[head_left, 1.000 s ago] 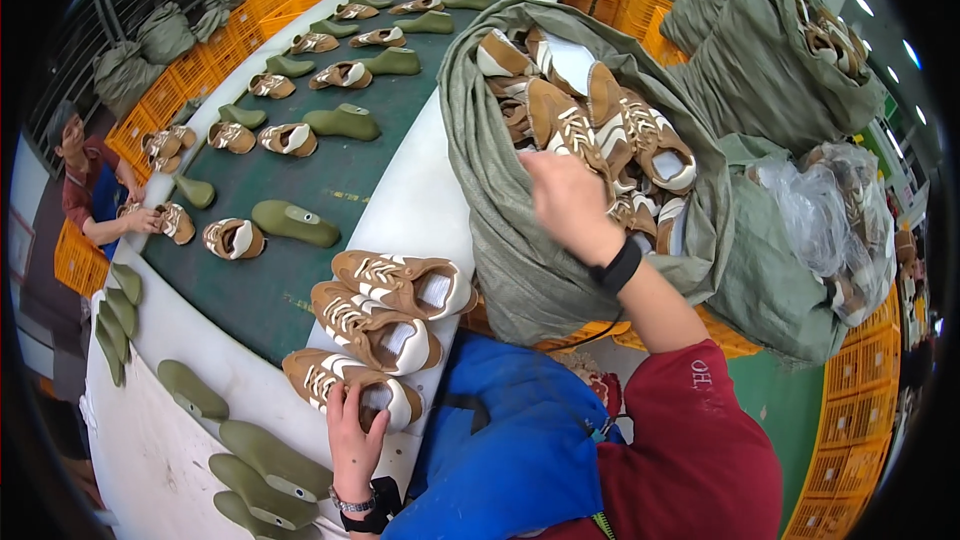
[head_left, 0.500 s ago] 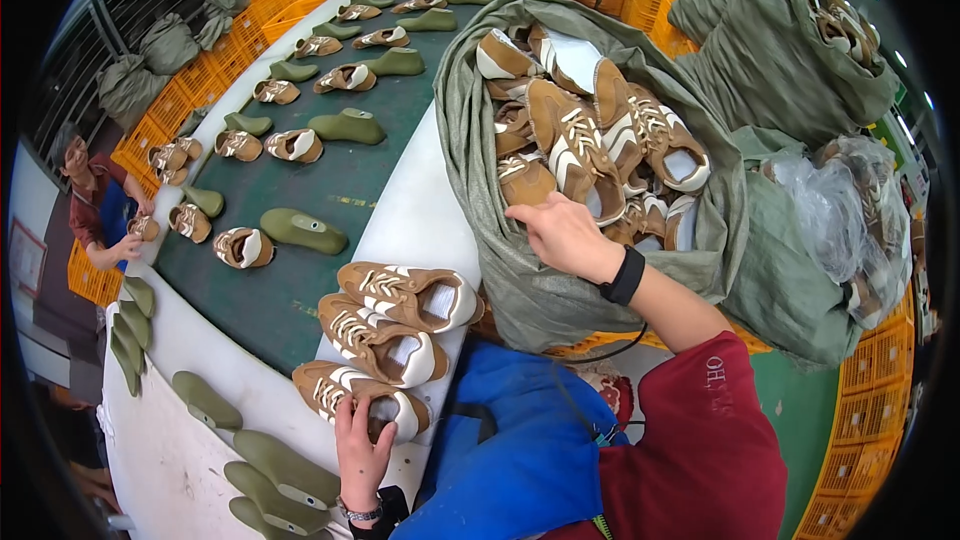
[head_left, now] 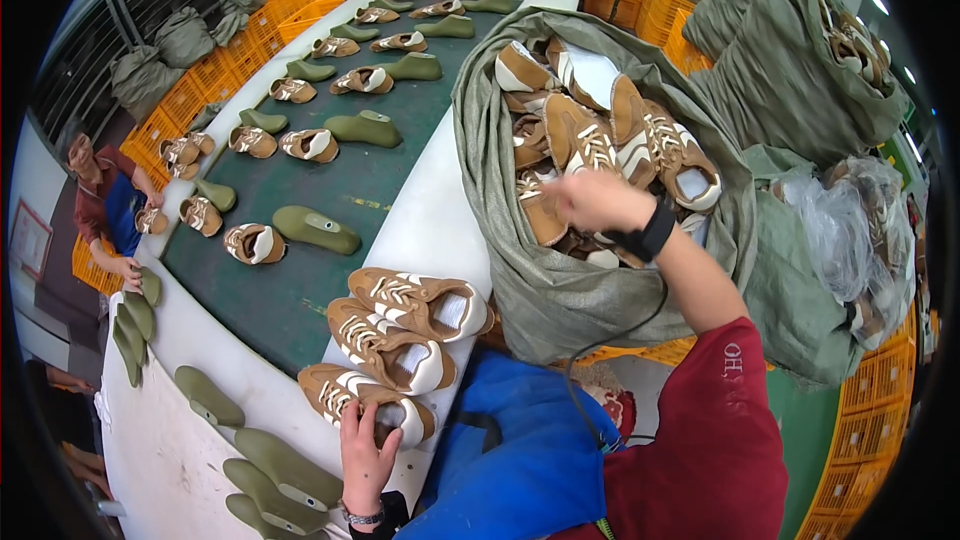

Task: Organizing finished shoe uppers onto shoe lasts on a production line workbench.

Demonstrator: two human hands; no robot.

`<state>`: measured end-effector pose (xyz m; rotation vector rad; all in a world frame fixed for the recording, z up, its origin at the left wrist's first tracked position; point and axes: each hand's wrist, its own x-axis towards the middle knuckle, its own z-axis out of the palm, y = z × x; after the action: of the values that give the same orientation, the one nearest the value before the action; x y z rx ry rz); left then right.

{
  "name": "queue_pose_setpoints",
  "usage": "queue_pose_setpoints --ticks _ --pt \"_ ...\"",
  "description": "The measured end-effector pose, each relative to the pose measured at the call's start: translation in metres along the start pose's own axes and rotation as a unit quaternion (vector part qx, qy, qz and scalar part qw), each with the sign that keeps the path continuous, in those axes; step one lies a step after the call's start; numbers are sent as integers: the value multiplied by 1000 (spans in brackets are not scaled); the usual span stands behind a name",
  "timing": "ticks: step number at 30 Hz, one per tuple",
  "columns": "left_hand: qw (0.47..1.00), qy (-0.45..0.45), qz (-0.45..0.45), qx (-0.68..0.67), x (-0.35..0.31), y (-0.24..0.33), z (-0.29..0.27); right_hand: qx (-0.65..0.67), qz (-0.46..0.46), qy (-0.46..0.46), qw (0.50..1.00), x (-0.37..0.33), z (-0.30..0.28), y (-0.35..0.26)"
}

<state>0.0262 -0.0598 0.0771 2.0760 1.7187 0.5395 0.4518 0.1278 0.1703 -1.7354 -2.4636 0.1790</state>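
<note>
My left hand (head_left: 368,455) grips the rim of the nearest brown-and-white lace-up shoe (head_left: 325,390), at its opening. This shoe lies in a row beside two others, a middle shoe (head_left: 365,335) and a far shoe (head_left: 390,288), on the white table edge. Over a grey-green woven sack (head_left: 500,270) full of such shoes, my right hand (head_left: 605,202) is closed, its fingers on a brown shoe (head_left: 540,212) at the sack's left side. The fingertips are partly blurred. More shoes (head_left: 680,155) lie heaped in the sack behind that hand.
A green conveyor belt (head_left: 240,295) carries shoes and olive shoe lasts (head_left: 315,228). More lasts (head_left: 285,462) lie on the white table at lower left. Another person (head_left: 105,190) works across the belt. Full sacks (head_left: 780,70) and orange crates (head_left: 870,420) stand at right.
My right hand has moved right and is now closed at a shoe in the sack, which has shifted and shows its laces. My left hand stays on the near shoe. The other person's hand has reached the lasts.
</note>
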Motion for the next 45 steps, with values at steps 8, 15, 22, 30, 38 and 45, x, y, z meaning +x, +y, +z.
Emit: queue_pose_setpoints --ticks 8,15,22,30,38,45 --pt "1000 7 9 12 -4 -2 2 -193 96 185 959 155 -53 80" --pt "1000 23 15 11 -3 0 7 -176 228 196 937 206 -10 85" --pt "999 37 38 2 -5 -7 10 113 154 380 905 77 -111 130" --pt "997 55 34 34 -5 -4 -7 662 -16 348 664 -55 -85 42" --pt "980 179 60 -56 13 33 -61 640 -78 242 725 -41 -39 -93" --pt "983 162 52 -68 5 20 -50 392 -86 353 845 -43 -40 -76"
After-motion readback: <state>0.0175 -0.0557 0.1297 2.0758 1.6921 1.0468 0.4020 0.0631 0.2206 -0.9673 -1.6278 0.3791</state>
